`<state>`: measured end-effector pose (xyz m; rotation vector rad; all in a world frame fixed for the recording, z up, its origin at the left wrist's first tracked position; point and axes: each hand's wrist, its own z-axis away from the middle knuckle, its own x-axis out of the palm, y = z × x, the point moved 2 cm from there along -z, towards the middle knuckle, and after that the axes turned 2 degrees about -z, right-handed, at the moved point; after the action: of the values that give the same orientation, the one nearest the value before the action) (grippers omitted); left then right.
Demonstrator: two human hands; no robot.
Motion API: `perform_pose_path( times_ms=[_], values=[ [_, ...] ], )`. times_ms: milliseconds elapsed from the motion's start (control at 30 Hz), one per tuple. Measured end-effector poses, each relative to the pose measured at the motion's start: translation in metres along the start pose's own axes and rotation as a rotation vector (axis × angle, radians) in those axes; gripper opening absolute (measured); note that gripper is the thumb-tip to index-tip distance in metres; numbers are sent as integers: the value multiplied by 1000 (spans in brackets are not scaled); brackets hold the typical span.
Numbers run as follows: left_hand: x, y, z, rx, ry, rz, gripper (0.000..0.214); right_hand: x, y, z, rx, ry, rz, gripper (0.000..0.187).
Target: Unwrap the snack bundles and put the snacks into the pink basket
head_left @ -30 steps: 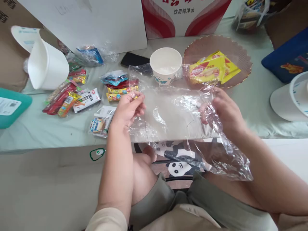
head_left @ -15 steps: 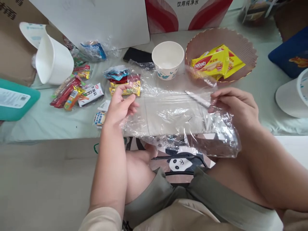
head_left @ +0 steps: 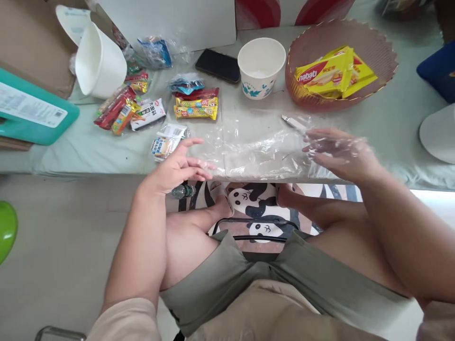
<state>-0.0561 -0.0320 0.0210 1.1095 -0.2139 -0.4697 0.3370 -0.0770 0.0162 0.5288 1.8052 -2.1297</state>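
Clear plastic film [head_left: 256,147], probably a bag, lies spread along the front of the table. At its left end hovers my left hand [head_left: 179,166], fingers spread and holding nothing, close to a white-and-blue snack packet [head_left: 165,144]. My right hand [head_left: 343,154] is at the right end of the film, blurred by motion. Some film lies over its fingers, which look apart. Just beyond its fingertips is a slim white tool [head_left: 294,123] with a metal-looking tip, perhaps a small cutter. Yellow and red snack bars [head_left: 196,106] lie beyond my left hand.
A paper bowl [head_left: 261,71] stands beside a pink scalloped bowl [head_left: 387,61] holding yellow wafer packs [head_left: 327,73]. Behind is a black phone [head_left: 218,65]. Leftward are more snacks [head_left: 117,109], white tubs [head_left: 101,61] and a teal container [head_left: 53,128]. Another tub [head_left: 439,132] stands right.
The film has come down from between my hands and lies flatter on the table. My left hand has opened wider. My right hand has moved under some film; the view has shifted.
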Motion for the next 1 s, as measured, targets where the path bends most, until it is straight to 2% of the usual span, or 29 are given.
perform_pose_path(
  times_ms=[100,167,233,267,367,500,600,633,700,767,900,1000],
  values=[
    [11,-8,-4,52,9,-143,75,3,1,2,-94,-57,69,28],
    [16,-11,-10,57,77,-244,54,5,-2,3,-195,-5,135,14],
    [18,-11,-15,117,166,-337,28,5,-6,3,-300,66,193,9],
    [19,-9,-17,165,209,-374,23,5,-7,4,-345,87,222,8],
    [20,-3,-17,309,306,-423,21,5,-9,5,-474,135,324,8],
    [20,0,-17,428,448,-411,14,9,-5,4,-678,162,459,27],
    [21,-3,-20,468,489,-373,11,16,-6,5,-732,111,489,14],
    [21,-3,-20,473,500,-367,12,18,-8,6,-722,84,467,9],
    [23,-4,-21,472,528,-353,14,22,-14,10,-666,13,348,12],
    [25,-4,-22,450,545,-310,14,25,-20,14,-526,-8,167,18],
    [27,-2,-26,291,557,-109,15,28,-20,15,-66,138,-153,23],
    [26,-1,-30,158,593,5,18,29,-18,9,110,226,-298,16]
  ],
)
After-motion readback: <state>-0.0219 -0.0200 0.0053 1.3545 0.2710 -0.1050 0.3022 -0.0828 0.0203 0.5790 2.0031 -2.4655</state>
